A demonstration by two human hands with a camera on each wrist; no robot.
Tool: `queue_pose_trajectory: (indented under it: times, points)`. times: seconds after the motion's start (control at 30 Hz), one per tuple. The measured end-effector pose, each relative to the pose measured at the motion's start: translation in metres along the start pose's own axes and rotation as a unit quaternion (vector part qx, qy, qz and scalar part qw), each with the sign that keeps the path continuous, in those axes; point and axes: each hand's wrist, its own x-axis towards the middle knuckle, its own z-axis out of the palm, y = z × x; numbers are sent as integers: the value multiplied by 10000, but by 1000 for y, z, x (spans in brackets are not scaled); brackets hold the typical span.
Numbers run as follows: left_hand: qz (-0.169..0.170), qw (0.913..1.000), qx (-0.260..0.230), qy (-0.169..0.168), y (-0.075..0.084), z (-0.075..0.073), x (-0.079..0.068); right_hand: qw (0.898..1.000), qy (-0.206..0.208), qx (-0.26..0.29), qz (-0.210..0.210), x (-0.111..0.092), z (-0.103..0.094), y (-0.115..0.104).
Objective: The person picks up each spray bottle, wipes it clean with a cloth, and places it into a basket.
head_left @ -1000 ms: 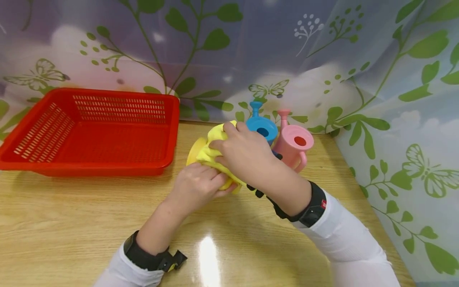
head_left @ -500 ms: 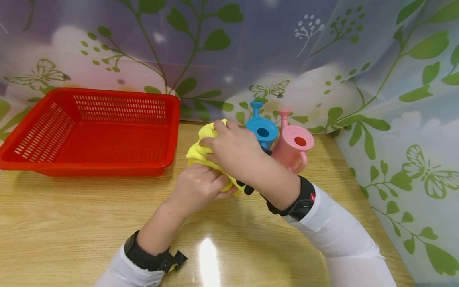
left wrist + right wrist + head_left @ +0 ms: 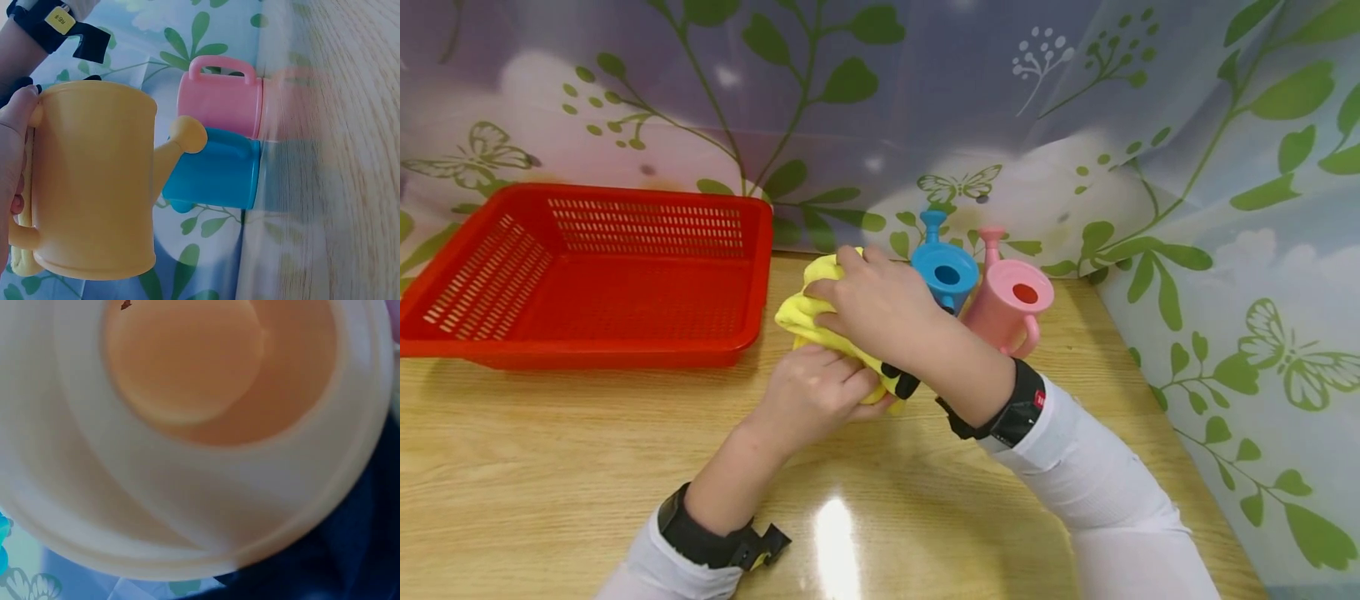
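A yellow toy watering can [image 3: 94, 181] lies tilted between my two hands, mostly covered in the head view. My left hand [image 3: 816, 396] grips it by the handle side, and in the left wrist view its spout points toward the other cans. Over the can's upper side, my right hand [image 3: 883, 308] holds a bunched yellow cloth [image 3: 805, 315] against the surface, fingers bent over the fabric. The right wrist view is filled by the can's pale round top [image 3: 181, 550] with its wide opening.
A blue watering can [image 3: 946, 267] and a pink watering can [image 3: 1007, 304] stand side by side just beyond my right hand. At the left is a red plastic basket [image 3: 748, 337]. A patterned curtain [image 3: 925, 100] hangs behind the wooden table [image 3: 625, 467].
My right hand has slid left with the cloth along the yellow watering can, covering its end that showed before. The left hand stays in place.
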Motion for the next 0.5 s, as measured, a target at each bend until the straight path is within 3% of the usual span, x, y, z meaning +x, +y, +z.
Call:
queue_pose_trajectory:
  times: [0.5]
  points:
    - [-44,10000,-17,65,1,-1,2,9969,-366,701,51,-4,-3,12]
